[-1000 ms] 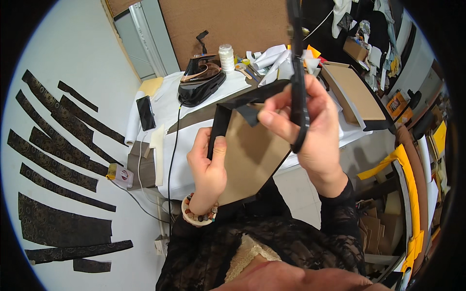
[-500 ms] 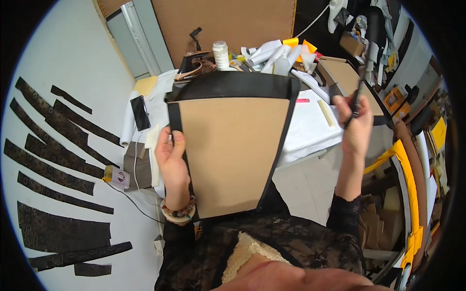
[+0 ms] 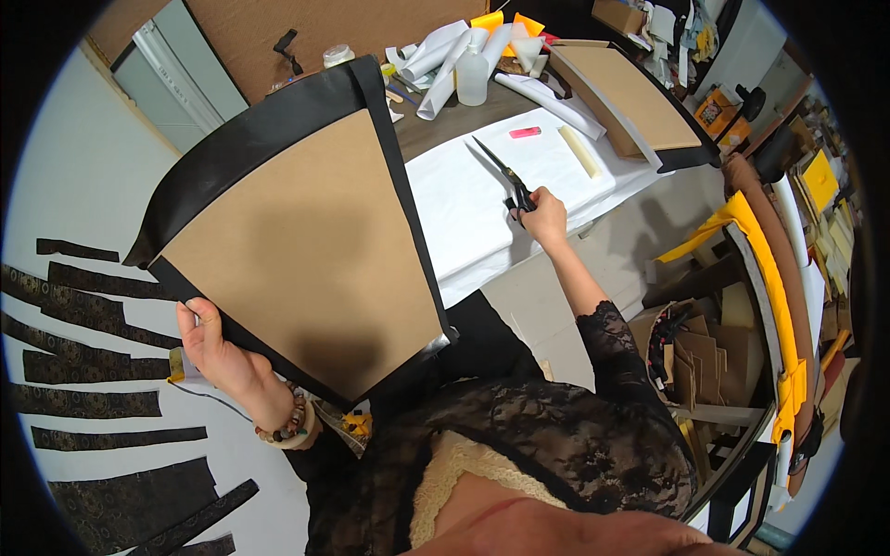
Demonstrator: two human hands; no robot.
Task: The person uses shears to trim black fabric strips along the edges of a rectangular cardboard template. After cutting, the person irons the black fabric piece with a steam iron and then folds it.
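Note:
My left hand (image 3: 227, 357) is closed on the lower left edge of a tan board (image 3: 306, 241) with black edging, which I hold up tilted. A wide black flap (image 3: 250, 134) runs along the board's top. My right hand (image 3: 545, 221) is closed around the handles of black scissors (image 3: 510, 174). They lie at or just over the white-covered work surface (image 3: 445, 218), blades pointing to the far left; I cannot tell whether they touch it. Beyond them are a small pink piece (image 3: 525, 132) and a pale yellow strip (image 3: 579, 152).
A clear spray bottle (image 3: 472, 76) and rolled white sheets (image 3: 445, 69) stand at the back of the table. Another tan panel (image 3: 640, 97) rests at the far right. Dark patterned strips (image 3: 93, 403) hang on the left wall. A rack with yellow edging (image 3: 777, 324) stands at right.
The board has swung to the left and tilted, with my left hand still on its edge. My right hand has come down from its raised place to the white surface with the scissors.

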